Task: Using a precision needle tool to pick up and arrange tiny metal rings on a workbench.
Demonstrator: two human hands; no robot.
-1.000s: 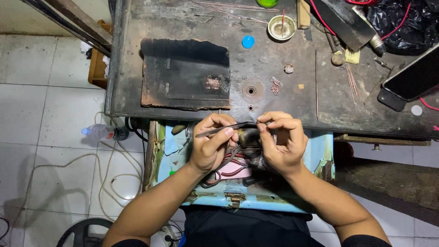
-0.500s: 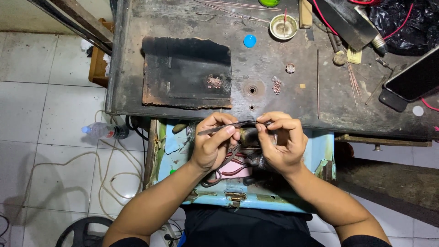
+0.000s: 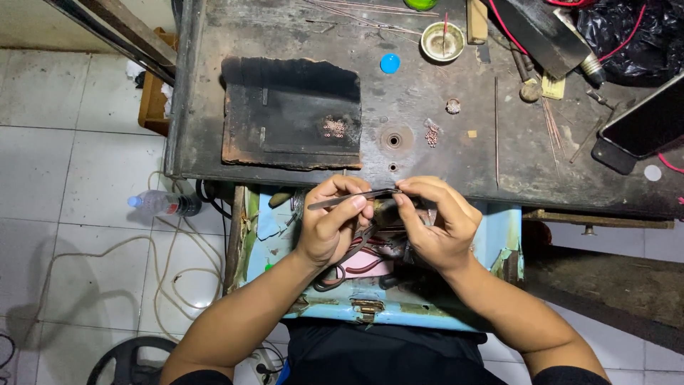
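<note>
We grip slim metal tweezers (image 3: 353, 198) in our left hand (image 3: 329, 227), our right hand (image 3: 436, 224) pinching their tip, the small copper-coloured rings (image 3: 432, 134) on the dark scorched workbench (image 3: 427, 85) untouched.

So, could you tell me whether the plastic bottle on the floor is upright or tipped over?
Tipped: the plastic bottle lies on its side on the floor tiles.
</note>
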